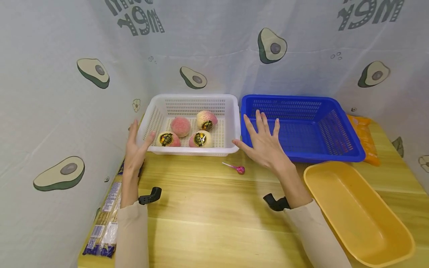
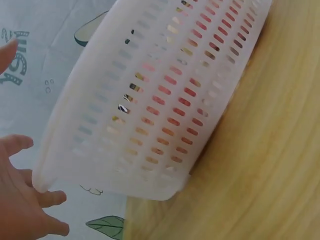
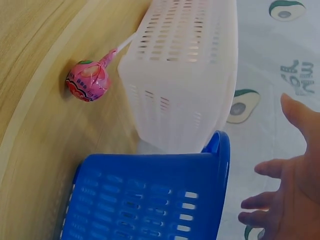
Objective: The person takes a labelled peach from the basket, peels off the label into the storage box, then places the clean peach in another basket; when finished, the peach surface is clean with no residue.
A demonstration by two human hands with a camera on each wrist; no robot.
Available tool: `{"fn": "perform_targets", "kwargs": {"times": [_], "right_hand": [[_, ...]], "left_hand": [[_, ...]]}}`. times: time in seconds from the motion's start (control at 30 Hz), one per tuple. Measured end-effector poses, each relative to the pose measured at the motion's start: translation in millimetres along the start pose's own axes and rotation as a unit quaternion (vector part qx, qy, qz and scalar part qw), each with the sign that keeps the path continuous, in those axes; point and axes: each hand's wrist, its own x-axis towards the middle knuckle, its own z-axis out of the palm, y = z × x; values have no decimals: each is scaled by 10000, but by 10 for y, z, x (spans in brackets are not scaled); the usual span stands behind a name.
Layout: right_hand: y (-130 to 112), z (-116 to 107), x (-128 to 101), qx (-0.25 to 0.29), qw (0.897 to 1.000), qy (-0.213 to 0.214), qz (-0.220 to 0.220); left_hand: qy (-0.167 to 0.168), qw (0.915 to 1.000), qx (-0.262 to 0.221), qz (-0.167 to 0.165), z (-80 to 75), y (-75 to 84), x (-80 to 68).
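My left hand and right hand, fingers spread and holding nothing, flank the white basket of four peaches at the tabletop's far edge, beside the blue basket.

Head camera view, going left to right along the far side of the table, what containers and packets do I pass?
White slotted plastic basket holding four peaches, then the blue slotted plastic basket, then the orange plastic packet at the far right.
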Motion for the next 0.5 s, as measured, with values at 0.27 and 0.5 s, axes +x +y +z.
{"fn": "perform_targets", "kwargs": {"times": [0.27,0.5], "right_hand": [[-34,-6,7,7,9998,79,-186],[-114,-50,49,305,9989,-86,-338]], "left_hand": [[-70,9988,-454,-183,-24,-130,-40],[-59,9963,-831,-216,30,-214,-32]]}}
